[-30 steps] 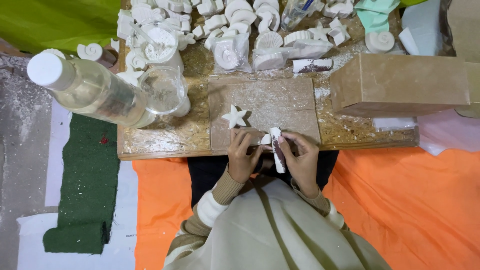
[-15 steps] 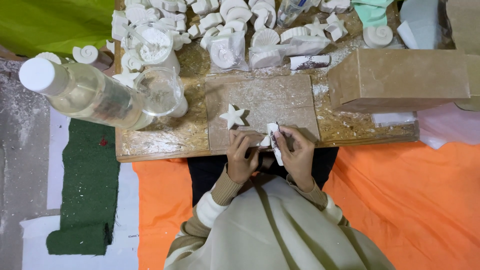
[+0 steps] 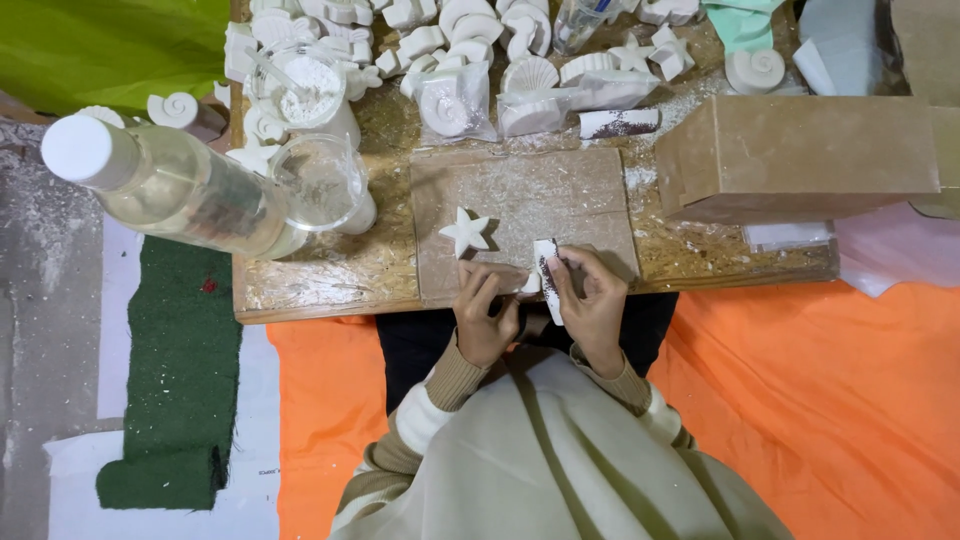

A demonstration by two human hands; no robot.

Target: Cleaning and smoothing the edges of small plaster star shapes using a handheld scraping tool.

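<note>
A folded strip of dark-faced sandpaper (image 3: 548, 280) is gripped in the right hand (image 3: 590, 305). A small white plaster piece (image 3: 528, 285), largely hidden, is pinched by the left hand (image 3: 485, 315). Smoothing appears under way; a firm pinch is judged necessary beside the white plaster star (image 3: 467, 231).

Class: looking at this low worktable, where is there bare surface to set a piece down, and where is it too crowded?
Free: the brown board right of the white star, and the table strip below the bottle. Crowded: the far edge, packed with white shell casts; the cardboard box fills the right.

Small white cast piece (image 3: 528, 284) w/ folded sandpaper (image 3: 548, 281), btwn hands.
</note>
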